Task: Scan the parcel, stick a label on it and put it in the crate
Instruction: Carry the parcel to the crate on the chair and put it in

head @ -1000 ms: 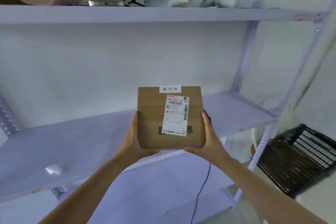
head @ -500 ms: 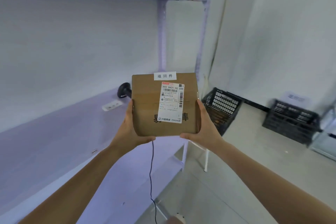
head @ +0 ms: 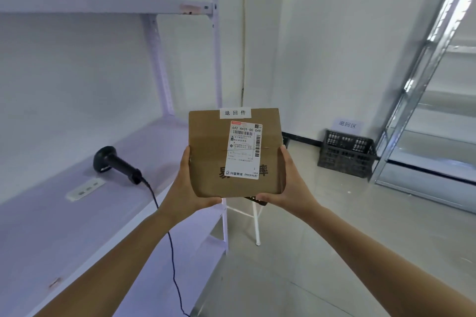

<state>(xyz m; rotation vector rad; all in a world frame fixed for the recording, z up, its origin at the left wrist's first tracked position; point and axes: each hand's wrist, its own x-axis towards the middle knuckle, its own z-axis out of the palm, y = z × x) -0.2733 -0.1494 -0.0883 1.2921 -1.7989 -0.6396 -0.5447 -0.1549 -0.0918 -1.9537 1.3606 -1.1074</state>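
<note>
I hold a brown cardboard parcel (head: 208, 157) in front of me with both hands, its face toward me. A white shipping label (head: 243, 149) with barcodes covers its middle and a small white sticker (head: 235, 112) sits at its top edge. My left hand (head: 185, 188) grips the left side and bottom corner. My right hand (head: 291, 185) grips the right side. A black crate (head: 346, 153) stands on the floor by the far wall, under a paper sign (head: 347, 124). A black corded scanner (head: 116, 162) lies on the purple shelf (head: 51, 226) to my left.
A white strip of labels (head: 86, 189) lies on the shelf beside the scanner. The scanner's cable (head: 170, 244) hangs over the shelf's front edge. A white-legged stand (head: 255, 221) is partly hidden behind the parcel. A metal rack (head: 425, 110) stands at the right.
My view has swung right from the shelf toward the room's corner, and the parcel has travelled with it in both hands. The floor crate by the wall now appears nearer the centre.
</note>
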